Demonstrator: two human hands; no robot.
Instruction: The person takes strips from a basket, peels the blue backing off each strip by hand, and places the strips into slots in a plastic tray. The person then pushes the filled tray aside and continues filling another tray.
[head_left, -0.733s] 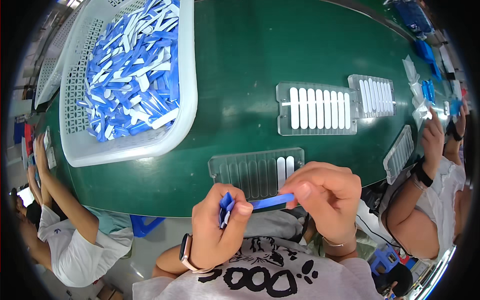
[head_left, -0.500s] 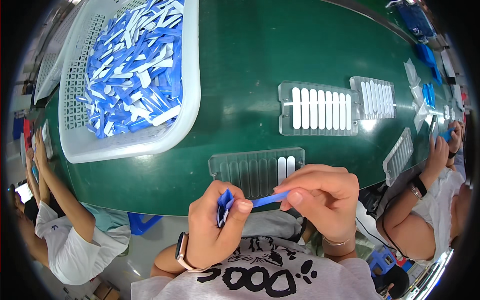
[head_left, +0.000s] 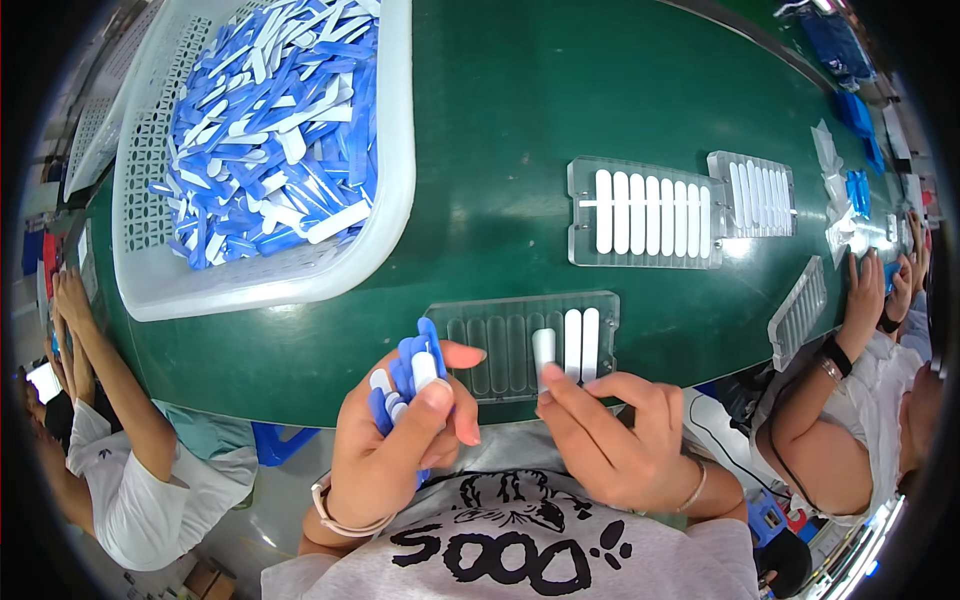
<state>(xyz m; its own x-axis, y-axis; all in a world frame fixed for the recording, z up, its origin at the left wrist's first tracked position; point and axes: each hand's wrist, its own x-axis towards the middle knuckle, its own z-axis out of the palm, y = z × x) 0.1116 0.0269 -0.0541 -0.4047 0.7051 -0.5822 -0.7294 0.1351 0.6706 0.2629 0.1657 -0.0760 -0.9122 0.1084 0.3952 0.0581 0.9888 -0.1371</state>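
Observation:
My left hand [head_left: 375,450] is closed around a bundle of blue and white strips [head_left: 408,362], its forefinger stretched out to the right. With thumb and fingers, my right hand [head_left: 625,440] grips the lower end of a white round-ended strip [head_left: 543,347]. This strip lies slightly tilted over a slot of the clear slotted tray [head_left: 490,345] in front of me. Just right of it, two white strips [head_left: 581,340] sit side by side in the tray. The slots to the left show no strips.
A white plastic basket [head_left: 395,190] heaped with blue and white strips stands at the left. Beyond my tray are two clear trays [head_left: 575,215] [head_left: 788,180] filled with white strips. Another clear tray [head_left: 797,312] lies to the right. Other people work at both ends of the green table [head_left: 480,130].
My right hand has left the blue strip by the bundle and now has a white strip at the tray. My left hand has shifted left and turned, showing more of the bundle.

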